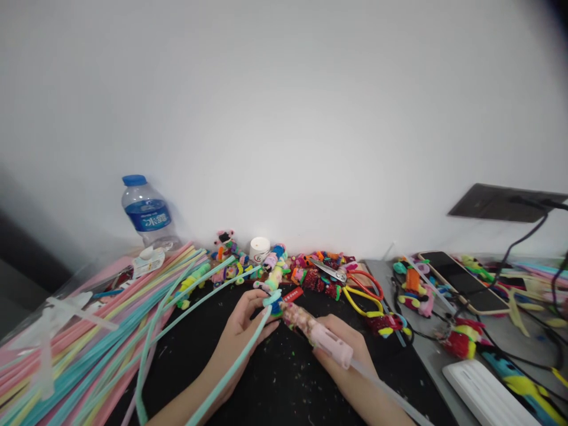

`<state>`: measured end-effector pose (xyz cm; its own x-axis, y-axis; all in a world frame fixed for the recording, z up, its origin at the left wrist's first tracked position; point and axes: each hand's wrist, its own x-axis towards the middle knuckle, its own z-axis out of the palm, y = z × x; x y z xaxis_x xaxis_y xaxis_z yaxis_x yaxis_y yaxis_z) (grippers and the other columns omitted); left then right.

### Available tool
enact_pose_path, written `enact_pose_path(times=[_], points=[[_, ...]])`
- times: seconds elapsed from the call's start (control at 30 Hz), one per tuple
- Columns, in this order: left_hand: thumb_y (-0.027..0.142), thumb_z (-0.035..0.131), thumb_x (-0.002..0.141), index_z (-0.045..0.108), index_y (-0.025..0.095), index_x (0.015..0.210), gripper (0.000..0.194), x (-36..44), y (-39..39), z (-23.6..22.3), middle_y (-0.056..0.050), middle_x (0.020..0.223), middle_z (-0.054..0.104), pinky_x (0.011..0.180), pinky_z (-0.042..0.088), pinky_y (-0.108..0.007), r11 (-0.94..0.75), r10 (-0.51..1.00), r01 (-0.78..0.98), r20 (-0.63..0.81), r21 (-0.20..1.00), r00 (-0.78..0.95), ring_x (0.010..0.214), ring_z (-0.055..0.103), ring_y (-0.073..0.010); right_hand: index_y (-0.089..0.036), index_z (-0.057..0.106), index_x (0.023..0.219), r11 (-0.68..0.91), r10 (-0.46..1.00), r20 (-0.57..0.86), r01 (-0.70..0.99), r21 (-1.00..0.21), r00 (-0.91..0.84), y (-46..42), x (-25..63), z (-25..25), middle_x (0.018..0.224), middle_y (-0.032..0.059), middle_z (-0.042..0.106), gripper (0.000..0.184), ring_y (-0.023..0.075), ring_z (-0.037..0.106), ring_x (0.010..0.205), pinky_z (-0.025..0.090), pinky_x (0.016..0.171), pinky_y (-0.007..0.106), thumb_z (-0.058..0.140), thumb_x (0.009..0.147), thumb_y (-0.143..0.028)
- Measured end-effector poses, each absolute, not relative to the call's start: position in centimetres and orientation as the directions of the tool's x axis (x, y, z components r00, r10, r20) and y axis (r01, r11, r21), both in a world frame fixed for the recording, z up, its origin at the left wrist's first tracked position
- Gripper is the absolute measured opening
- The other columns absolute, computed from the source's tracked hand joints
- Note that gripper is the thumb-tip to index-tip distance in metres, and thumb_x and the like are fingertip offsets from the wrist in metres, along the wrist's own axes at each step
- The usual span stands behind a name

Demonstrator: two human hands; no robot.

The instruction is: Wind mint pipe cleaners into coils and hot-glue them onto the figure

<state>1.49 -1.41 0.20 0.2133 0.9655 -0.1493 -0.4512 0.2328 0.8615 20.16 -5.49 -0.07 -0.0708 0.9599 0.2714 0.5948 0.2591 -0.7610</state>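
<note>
My left hand pinches a small blue chenille-stem piece with a mint chenille stem looped at its top. The mint stem's long tail runs down toward the lower edge of the view. In my right hand is a pink hot glue gun, its patterned front end close to the blue piece; I cannot tell whether the tip touches it. A translucent glue stick sticks out of the gun's back. Just beyond the fingers lies a red tag.
Loose chenille stems cover the left side, with a water bottle behind. Finished chenille figures line the wall. Scissors lie right of them on the black mat. Farther right are a phone, a white power bank and cables.
</note>
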Motion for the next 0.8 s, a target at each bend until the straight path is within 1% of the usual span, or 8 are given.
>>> enact_pose_path(times=[0.13, 0.23, 0.3, 0.57, 0.7, 0.8], points=[[0.026, 0.065, 0.074, 0.052, 0.024, 0.094, 0.024, 1.41, -1.33, -0.23, 0.001, 0.093, 0.058, 0.086, 0.047, -0.034, 0.246, 0.956, -0.455, -0.137, 0.856, 0.259, 0.085, 0.060, -0.0148, -0.018, 0.059, 0.075, 0.271, 0.960, 0.263, 0.564, -0.780, -0.097, -5.59, 20.02, 0.01, 0.066, -0.0011, 0.058, 0.007, 0.0135, 0.053, 0.058, 0.040, 0.053, 0.021, 0.055, 0.072, -0.013], [0.027, 0.063, 0.075, 0.052, 0.026, 0.094, 0.022, 1.20, -1.15, -0.61, 0.002, 0.093, 0.058, 0.087, 0.046, -0.034, 0.249, 0.948, -0.448, -0.121, 0.859, 0.294, 0.086, 0.059, -0.0137, -0.018, 0.058, 0.075, 0.279, 0.959, 0.259, 0.551, -0.786, -0.115, -5.53, 20.19, -0.05, 0.068, -0.0009, 0.057, 0.005, 0.0138, 0.053, 0.060, 0.041, 0.055, 0.022, 0.054, 0.075, -0.014], [0.026, 0.065, 0.074, 0.052, 0.026, 0.094, 0.024, 1.09, -1.04, -0.77, 0.002, 0.092, 0.057, 0.085, 0.047, -0.033, 0.252, 0.946, -0.441, -0.122, 0.861, 0.302, 0.084, 0.059, -0.0131, -0.018, 0.057, 0.074, 0.288, 0.956, 0.265, 0.541, -0.790, -0.122, -5.54, 20.27, -0.14, 0.067, -0.0015, 0.056, 0.005, 0.0136, 0.052, 0.059, 0.040, 0.055, 0.022, 0.055, 0.075, -0.014], [0.028, 0.062, 0.077, 0.051, 0.024, 0.096, 0.023, 1.31, -1.36, -0.57, 0.000, 0.094, 0.056, 0.087, 0.047, -0.034, 0.227, 0.953, -0.424, -0.109, 0.877, 0.284, 0.090, 0.058, -0.0155, -0.019, 0.055, 0.072, 0.285, 0.957, 0.264, 0.565, -0.774, -0.121, -5.70, 20.29, -0.35, 0.064, -0.0026, 0.054, 0.006, 0.0131, 0.051, 0.057, 0.039, 0.054, 0.022, 0.055, 0.074, -0.013], [0.029, 0.060, 0.078, 0.050, 0.025, 0.097, 0.022, 1.29, -1.43, -0.52, 0.000, 0.097, 0.055, 0.087, 0.047, -0.034, 0.220, 0.950, -0.409, -0.100, 0.885, 0.295, 0.091, 0.058, -0.0155, -0.019, 0.051, 0.069, 0.284, 0.957, 0.263, 0.581, -0.763, -0.123, -5.58, 20.40, -0.47, 0.062, -0.0031, 0.052, 0.008, 0.0128, 0.049, 0.055, 0.038, 0.052, 0.021, 0.055, 0.075, -0.015], [0.029, 0.062, 0.077, 0.050, 0.024, 0.096, 0.023, 1.14, -1.15, -0.75, -0.001, 0.098, 0.055, 0.087, 0.047, -0.035, 0.235, 0.946, -0.424, -0.105, 0.875, 0.307, 0.089, 0.058, -0.0156, -0.019, 0.050, 0.069, 0.290, 0.954, 0.274, 0.600, -0.746, -0.122, -5.48, 20.42, -0.50, 0.062, -0.0031, 0.050, 0.009, 0.0128, 0.048, 0.055, 0.038, 0.051, 0.022, 0.053, 0.078, -0.018]])
